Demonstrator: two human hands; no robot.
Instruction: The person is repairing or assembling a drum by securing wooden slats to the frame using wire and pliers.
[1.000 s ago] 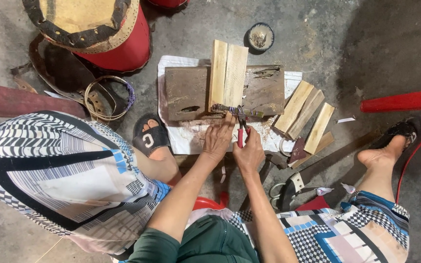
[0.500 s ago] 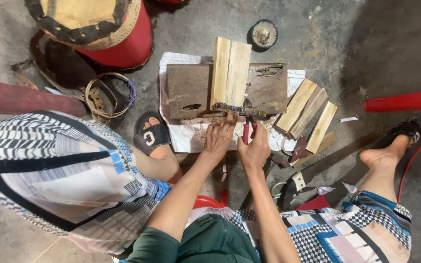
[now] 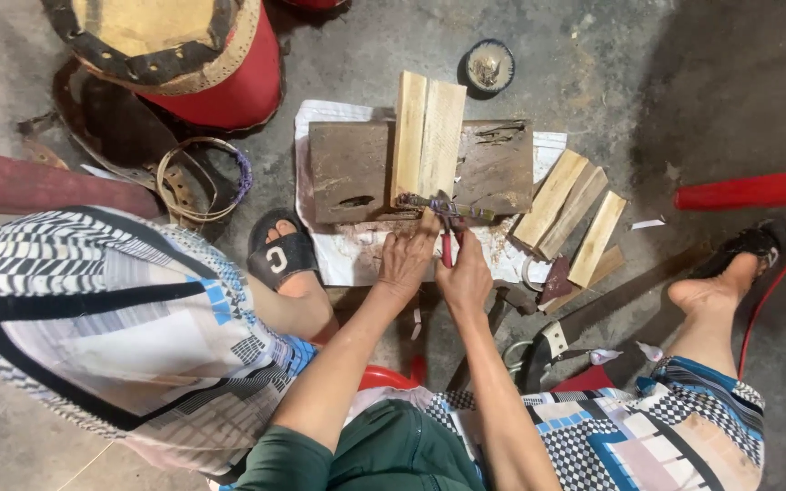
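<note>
The right hand (image 3: 466,277) is closed around a red-handled tool (image 3: 447,244), seemingly pliers, whose nose meets the wire binding (image 3: 438,205) at the near end of two pale wood slats (image 3: 426,136). The left hand (image 3: 405,259) pinches the same binding just to its left, fingers shut on the wire and slat edge. Against a second ago, the tool has swung from a slant to nearly upright, and both hands have edged slightly up toward the slats; the binding looks drawn snugger, so the tightening seems underway rather than finished.

The slats stand on a dark worn board (image 3: 347,168) laid over a white sheet (image 3: 320,123) on a grey concrete floor (image 3: 611,64). More cut slats (image 3: 570,205) lie to the right, a red drum (image 3: 184,55) far left, and a small round dish (image 3: 488,65) beyond the board.
</note>
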